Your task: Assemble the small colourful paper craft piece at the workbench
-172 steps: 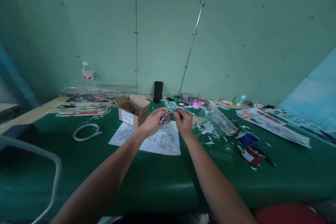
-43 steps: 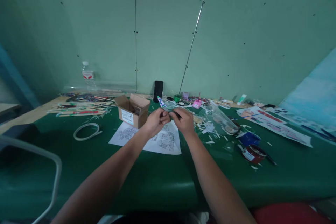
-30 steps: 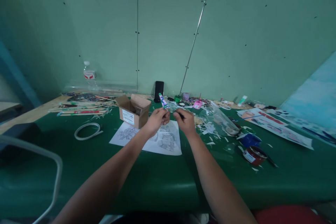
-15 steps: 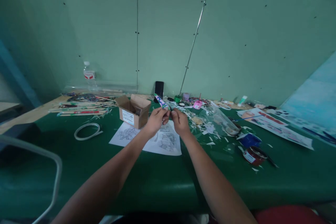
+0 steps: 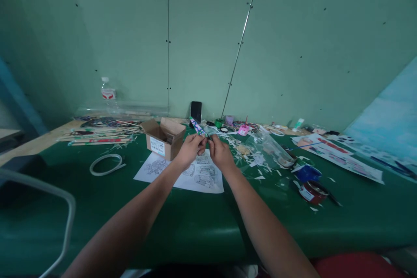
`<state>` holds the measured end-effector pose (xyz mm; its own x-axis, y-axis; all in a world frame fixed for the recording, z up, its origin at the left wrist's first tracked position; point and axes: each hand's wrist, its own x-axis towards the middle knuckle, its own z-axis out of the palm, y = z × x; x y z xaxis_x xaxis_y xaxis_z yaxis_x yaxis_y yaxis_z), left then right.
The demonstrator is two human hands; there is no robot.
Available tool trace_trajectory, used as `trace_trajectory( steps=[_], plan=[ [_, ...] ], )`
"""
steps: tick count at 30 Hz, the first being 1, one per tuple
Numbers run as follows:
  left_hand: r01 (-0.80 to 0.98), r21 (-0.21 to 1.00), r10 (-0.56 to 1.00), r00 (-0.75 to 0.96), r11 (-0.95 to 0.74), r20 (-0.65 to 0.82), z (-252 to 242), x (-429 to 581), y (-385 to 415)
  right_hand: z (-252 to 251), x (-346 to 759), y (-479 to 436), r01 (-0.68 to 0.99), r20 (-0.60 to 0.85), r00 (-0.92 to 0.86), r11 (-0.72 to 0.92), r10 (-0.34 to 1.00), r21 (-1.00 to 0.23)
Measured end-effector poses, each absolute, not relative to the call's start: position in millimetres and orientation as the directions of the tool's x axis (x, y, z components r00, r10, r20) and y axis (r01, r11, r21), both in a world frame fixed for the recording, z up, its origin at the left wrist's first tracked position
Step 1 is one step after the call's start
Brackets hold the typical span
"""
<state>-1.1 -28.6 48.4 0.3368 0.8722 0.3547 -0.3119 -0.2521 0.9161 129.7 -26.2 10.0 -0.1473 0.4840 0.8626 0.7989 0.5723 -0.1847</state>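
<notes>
My left hand (image 5: 191, 149) is closed on a narrow strip (image 5: 197, 127) patterned in purple, white and green, which points up and away to the left. Close against it, my right hand (image 5: 220, 152) pinches at the strip's near end. Whatever lies between those right fingertips is small and mostly hidden. Below both hands lies a white sheet with line drawings (image 5: 205, 184). An open cardboard box (image 5: 164, 141) stands just left of my left hand.
A phone (image 5: 196, 111) leans on the wall behind. Painted sticks (image 5: 100, 139) and a coiled tube (image 5: 106, 165) lie left. At right are paper scraps (image 5: 257, 159), a clear plastic container (image 5: 275, 150), a blue pot (image 5: 308, 173), a dark red pot (image 5: 313, 193) and a painted sheet (image 5: 339, 156).
The view has shifted slightly. My right fingers have edged closer to my left hand at the strip's near end, and the strip is turned a little.
</notes>
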Motion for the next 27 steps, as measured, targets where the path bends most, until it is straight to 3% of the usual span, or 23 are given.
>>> trace_trajectory(
  steps=[14, 27],
  plan=[
    [-0.426, 0.884, 0.832, 0.407, -0.193, 0.378, 46.0, -2.6, -27.6, 8.2, 126.4, -26.5, 0.844, 0.86, -0.137, 0.513, 0.491, -0.158],
    [-0.326, 0.925, 0.83, 0.449, -0.194, 0.332, 49.7, -4.0, -29.2, 6.6, 126.7, -24.6, 0.856, 0.808, -0.121, 0.473, 0.576, -0.208]
  ],
)
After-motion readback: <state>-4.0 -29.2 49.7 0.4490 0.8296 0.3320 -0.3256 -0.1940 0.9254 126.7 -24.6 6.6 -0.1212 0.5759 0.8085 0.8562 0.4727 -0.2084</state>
